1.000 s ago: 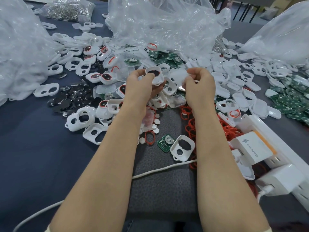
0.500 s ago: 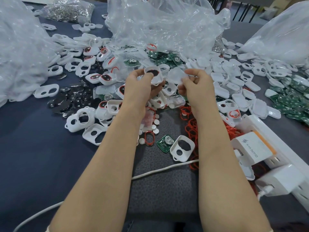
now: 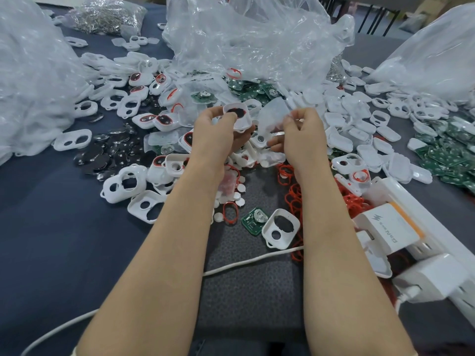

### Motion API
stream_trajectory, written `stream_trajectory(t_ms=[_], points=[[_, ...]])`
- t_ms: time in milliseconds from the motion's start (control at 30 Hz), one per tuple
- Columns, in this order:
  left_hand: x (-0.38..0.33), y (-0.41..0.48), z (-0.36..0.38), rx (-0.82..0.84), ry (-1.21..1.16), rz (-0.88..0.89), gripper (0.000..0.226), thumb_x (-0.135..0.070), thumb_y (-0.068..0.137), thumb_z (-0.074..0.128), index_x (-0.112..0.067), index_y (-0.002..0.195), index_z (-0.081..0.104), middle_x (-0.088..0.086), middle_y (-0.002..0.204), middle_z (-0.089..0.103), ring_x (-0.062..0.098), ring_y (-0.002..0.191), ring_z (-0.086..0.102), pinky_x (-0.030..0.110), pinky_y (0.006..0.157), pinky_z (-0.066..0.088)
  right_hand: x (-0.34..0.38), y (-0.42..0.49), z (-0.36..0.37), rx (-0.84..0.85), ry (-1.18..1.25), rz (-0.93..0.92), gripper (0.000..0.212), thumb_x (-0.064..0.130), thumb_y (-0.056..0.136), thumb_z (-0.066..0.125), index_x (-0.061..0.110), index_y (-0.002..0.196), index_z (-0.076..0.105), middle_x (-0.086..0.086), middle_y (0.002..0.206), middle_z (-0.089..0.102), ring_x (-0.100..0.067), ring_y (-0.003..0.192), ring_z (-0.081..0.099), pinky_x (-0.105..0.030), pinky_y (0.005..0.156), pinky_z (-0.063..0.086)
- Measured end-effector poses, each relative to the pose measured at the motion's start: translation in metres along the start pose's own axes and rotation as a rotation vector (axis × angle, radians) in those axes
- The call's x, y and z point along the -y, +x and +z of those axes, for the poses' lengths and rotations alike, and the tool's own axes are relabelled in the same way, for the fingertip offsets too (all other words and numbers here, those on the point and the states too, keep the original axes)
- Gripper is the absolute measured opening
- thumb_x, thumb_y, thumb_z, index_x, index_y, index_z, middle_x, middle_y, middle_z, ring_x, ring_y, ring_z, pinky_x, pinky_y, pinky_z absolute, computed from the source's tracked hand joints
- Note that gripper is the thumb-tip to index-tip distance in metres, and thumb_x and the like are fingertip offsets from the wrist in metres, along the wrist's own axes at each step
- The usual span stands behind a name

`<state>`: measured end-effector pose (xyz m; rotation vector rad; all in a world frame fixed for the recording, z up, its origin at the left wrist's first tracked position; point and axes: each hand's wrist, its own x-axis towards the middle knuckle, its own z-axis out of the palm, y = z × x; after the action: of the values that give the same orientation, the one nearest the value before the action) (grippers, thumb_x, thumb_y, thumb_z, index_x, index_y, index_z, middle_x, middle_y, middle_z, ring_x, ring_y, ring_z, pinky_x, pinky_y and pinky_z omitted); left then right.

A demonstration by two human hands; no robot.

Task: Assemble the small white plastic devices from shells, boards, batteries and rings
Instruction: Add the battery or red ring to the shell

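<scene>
Two hands hover over the table's (image 3: 51, 227) middle pile. The left hand (image 3: 213, 134) grips a white shell (image 3: 237, 118) by its rim, and the right hand (image 3: 303, 134) pinches a translucent plastic piece (image 3: 272, 115). Both parts look light, stiff and slippery, so edges are the best hold.

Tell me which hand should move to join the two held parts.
Right, probably. The right hand pinches the thin translucent piece close beside the white shell, which the left hand grips by its edges; carrying the thin piece across seems easier.
</scene>
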<state>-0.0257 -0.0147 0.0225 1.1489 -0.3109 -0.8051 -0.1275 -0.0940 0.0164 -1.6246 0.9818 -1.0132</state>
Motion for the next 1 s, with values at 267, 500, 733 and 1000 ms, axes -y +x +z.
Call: stream_trajectory(t_ms=[267, 500, 733, 1000], points=[[-0.0009, -0.0018, 0.0003, 0.0, -0.009, 0.004, 0.014, -0.004, 0.098, 0.047, -0.014, 0.106, 0.051, 0.019, 0.112, 0.065, 0.016, 0.071, 0.072, 0.023, 0.067, 0.059, 0.0037, 0.0033, -0.0028, 0.074, 0.234, 0.197, 0.017, 0.008, 0.101, 0.043, 0.013, 0.09, 0.054, -0.002, 0.075, 0.06, -0.003, 0.042, 0.049, -0.015, 0.042, 0.042], [-0.0019, -0.0032, 0.0007, 0.018, -0.013, 0.008, 0.022, 0.003, 0.096, 0.042, -0.016, 0.102, 0.049, 0.022, 0.113, 0.063, 0.013, 0.065, 0.072, 0.02, 0.062, 0.057, -0.0004, 0.0044, -0.0041, -0.055, 0.078, 0.17, 0.022, 0.014, 0.101, 0.041, 0.024, 0.083, 0.049, 0.001, 0.07, 0.054, 0.0, 0.039, 0.048, -0.018, 0.045, 0.04], [-0.0017, -0.003, 0.0005, 0.008, 0.0, 0.009, 0.02, 0.003, 0.096, 0.043, -0.014, 0.105, 0.049, 0.021, 0.11, 0.064, 0.013, 0.067, 0.071, 0.021, 0.064, 0.058, -0.0026, 0.0058, -0.0033, -0.04, 0.145, 0.22, 0.013, 0.005, 0.097, 0.047, 0.012, 0.091, 0.056, -0.002, 0.071, 0.055, 0.001, 0.042, 0.054, -0.02, 0.057, 0.051], [-0.0018, -0.0013, -0.0002, 0.002, 0.016, 0.004, 0.021, 0.001, 0.097, 0.043, -0.012, 0.112, 0.048, 0.022, 0.113, 0.063, 0.014, 0.069, 0.072, 0.02, 0.063, 0.058, 0.0023, 0.0035, -0.0077, -0.046, 0.366, 0.328, 0.021, -0.006, 0.089, 0.052, 0.003, 0.071, 0.055, -0.007, 0.066, 0.055, -0.004, 0.042, 0.056, -0.016, 0.051, 0.052]])
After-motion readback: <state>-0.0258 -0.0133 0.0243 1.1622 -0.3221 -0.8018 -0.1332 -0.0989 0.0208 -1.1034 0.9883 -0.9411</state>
